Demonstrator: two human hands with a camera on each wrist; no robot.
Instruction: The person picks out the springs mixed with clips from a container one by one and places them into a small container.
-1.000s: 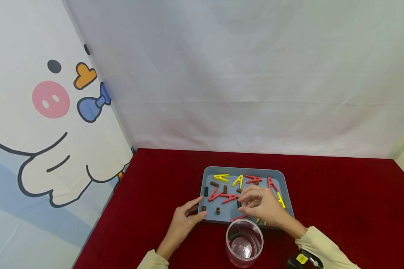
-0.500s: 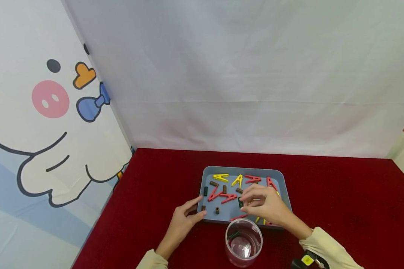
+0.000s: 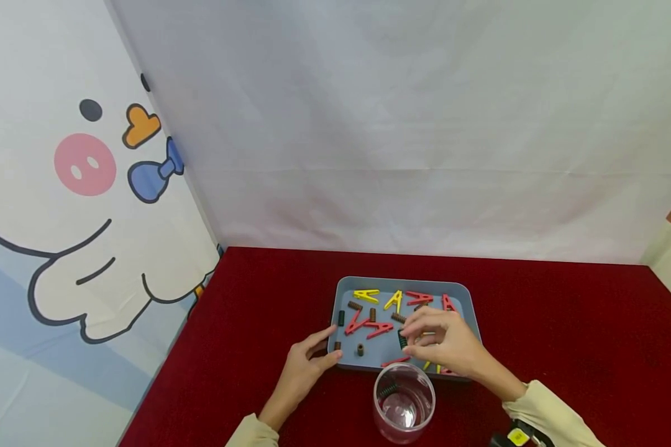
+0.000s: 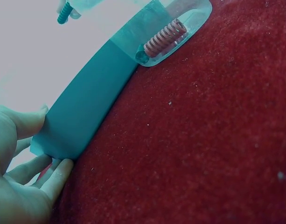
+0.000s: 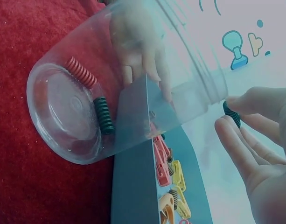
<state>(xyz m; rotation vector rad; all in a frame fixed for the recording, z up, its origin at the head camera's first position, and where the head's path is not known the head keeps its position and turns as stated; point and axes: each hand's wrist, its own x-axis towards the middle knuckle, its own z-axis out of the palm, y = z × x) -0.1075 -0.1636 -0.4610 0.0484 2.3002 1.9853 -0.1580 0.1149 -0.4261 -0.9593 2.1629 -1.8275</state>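
My right hand pinches a dark green spring between thumb and fingertips above the blue-grey tray; the right wrist view shows the same spring by the jar's mouth. My left hand holds the tray's near left corner, with its thumb and fingers on the walls. Brown springs, another green spring, red clips and yellow clips lie in the tray. A clear jar stands in front, holding a green spring and a reddish spring.
A dark red cloth covers the table. Behind it hangs a pale curtain, and a cartoon-printed sheet is at the left. The jar stands close to the tray's near edge, between the two forearms.
My right hand has shifted slightly to the right with the green spring in its fingers. My left hand has stayed at the tray corner.
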